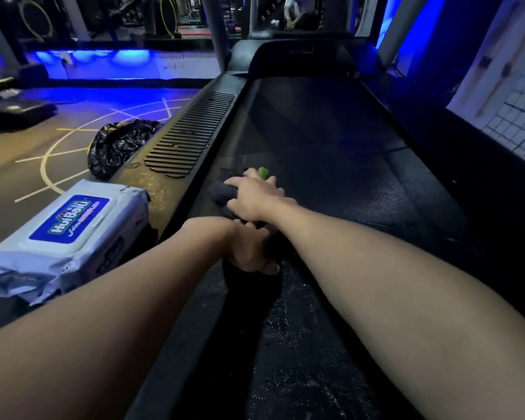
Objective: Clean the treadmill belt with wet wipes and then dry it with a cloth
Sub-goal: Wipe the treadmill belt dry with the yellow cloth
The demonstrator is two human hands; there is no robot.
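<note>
**Forearms out over belt: cloth stage, by the look of it**

Both bare forearms reach forward from the near edge of view, low over the black textured treadmill belt (331, 177). Left hand (249, 251) is curled tight, gripping a bunched end of the dark grey cloth (250, 294), which trails back toward the camera beneath it. Right hand (256, 197), just beyond the left and nearly touching it, lies with fingers spread and laid over the far, rolled part of that cloth, pressing it to the belt. A small green bit (263, 172) shows past the right knuckles; cannot tell what it is.

Judgement: no wipe in either hand, cloth down on the belt, so the drying pass is under way. Belt ahead of the right hand has a dull sheen, so it may be damp. Next move calls for pushing the cloth forward and across under firm pressure, keeping the slack end from dragging.

Around:
- White and blue soft pack of wet wipes (70, 228), left of the left hand, off the belt.
- Black ribbed side rail (191, 131), forward-left of both hands, touching the belt edge.
- Crumpled black plastic bag (119, 147) on the floor beyond the rail.

Nothing lies on the belt ahead of the hands.
</note>
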